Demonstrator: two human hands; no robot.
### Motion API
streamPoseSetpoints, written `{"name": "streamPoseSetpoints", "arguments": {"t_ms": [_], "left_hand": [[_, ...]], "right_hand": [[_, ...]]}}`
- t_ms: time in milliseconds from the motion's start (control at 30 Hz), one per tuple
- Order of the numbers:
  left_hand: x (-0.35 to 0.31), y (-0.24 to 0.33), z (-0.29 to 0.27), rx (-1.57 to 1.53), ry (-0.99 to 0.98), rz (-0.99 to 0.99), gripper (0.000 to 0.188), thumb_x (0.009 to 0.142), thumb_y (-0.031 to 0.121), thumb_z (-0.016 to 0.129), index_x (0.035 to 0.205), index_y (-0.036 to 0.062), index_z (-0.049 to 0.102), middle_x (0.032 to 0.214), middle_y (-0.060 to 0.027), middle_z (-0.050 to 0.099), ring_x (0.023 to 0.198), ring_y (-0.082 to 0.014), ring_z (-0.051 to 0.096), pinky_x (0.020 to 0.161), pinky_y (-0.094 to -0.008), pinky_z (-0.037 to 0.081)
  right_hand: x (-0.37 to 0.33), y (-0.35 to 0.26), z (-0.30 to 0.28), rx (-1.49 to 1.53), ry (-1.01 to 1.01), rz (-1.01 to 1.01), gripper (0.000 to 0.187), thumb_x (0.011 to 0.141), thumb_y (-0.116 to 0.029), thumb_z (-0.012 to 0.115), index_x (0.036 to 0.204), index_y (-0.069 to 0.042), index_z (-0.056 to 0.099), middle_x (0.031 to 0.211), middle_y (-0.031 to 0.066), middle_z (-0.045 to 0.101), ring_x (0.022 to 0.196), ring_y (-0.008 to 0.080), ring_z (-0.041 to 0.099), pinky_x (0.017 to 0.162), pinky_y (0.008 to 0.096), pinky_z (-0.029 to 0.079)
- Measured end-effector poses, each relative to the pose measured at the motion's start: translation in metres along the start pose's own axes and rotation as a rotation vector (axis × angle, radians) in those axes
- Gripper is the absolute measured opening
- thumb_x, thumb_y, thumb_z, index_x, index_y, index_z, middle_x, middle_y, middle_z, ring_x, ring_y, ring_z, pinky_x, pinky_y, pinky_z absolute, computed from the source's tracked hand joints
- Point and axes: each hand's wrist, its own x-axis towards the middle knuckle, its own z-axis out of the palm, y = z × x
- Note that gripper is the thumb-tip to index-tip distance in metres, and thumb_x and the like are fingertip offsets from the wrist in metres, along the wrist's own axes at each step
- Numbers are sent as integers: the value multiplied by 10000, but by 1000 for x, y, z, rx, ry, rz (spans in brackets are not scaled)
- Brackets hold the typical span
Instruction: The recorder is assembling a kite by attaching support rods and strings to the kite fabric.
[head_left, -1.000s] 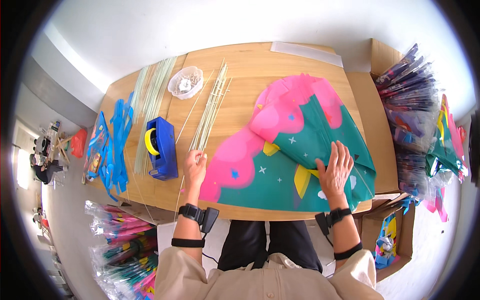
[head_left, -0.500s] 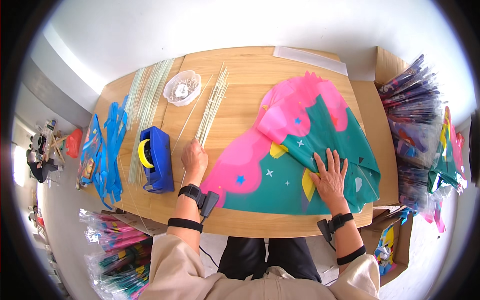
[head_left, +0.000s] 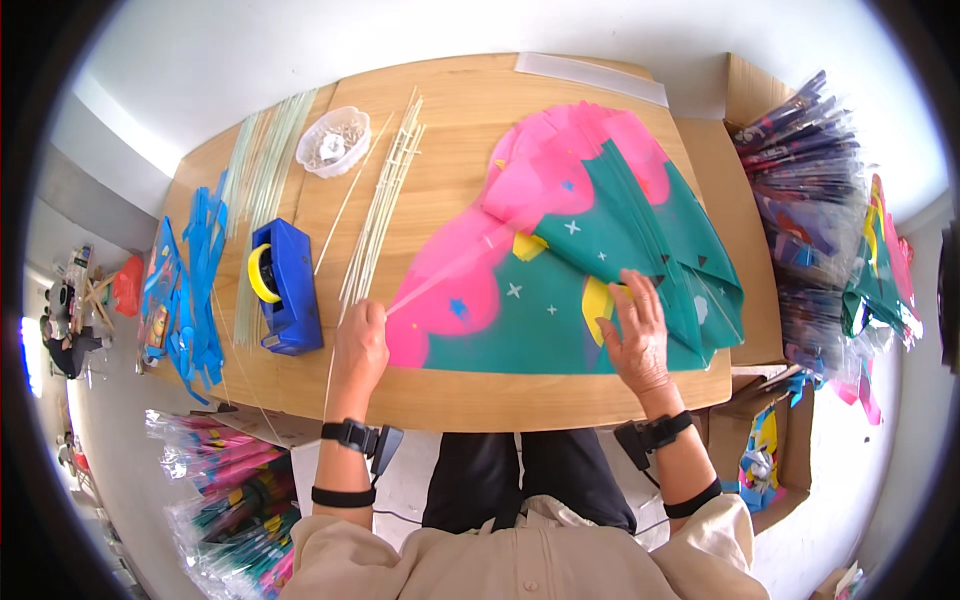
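Note:
My left hand (head_left: 362, 343) is closed at the near end of a bundle of thin pale sticks (head_left: 382, 210). From its fingers a blurred pale stick (head_left: 440, 272) slants up over the pink side of a thin printed sheet (head_left: 450, 338). That sheet is pink and green with stars and crosses, its right part folded over in layers. Over the green part is my right hand (head_left: 637, 335), fingers apart and slightly bent, holding nothing. Whether its fingertips touch the sheet, I cannot tell.
Left of the sticks stand a blue tape dispenser (head_left: 290, 290) and a clear bowl of small pieces (head_left: 334, 143). Further left lie more sticks (head_left: 262, 170) and blue strips (head_left: 203, 290). Bagged goods (head_left: 810, 220) sit beyond the table's right edge; others (head_left: 225, 500) are below left.
My left hand has turned and now has a pale stick slanting across the sheet. My right hand has lifted from lying flat, its fingers bending. The whole view has shifted slightly.

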Motion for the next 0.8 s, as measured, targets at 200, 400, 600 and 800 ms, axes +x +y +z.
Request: {"name": "streamPoseSetpoints", "arguments": {"t_ms": [200,400,600,800], "left_hand": [[-41,22,-4,-18,-40,175,92,707,-26,525,779,20,493,786,-120,489,780,-303,522,656,-403,446],[-45,38,-8,-78,-38,158,122,712,-45,505,827,-5,505,843,-136,516,798,-321,536,680,-407,461],[-53,47,0,-45,69,62,163,710,-25,539,872,-8,539,901,-133,540,850,-311,539,724,-403,460],[-58,66,20,-94,138,-9,252,787,0,541,1036,-35,550,1049,-200,549,978,-356,525,851,-431,435]], "right_hand": [[-29,-36,7,133,-44,-31,402,680,-56,688,1061,-2,575,1167,146,527,1068,357,505,894,434,450],[-25,-57,18,173,-63,-49,356,676,-96,705,1021,-65,620,1042,87,584,984,291,539,827,397,446],[-16,-63,31,41,32,-69,179,655,-108,701,720,-103,534,688,32,496,683,236,515,647,372,385],[-22,-64,54,116,-23,2,156,680,-106,680,729,-106,532,697,45,505,695,257,523,638,383,375]]}}
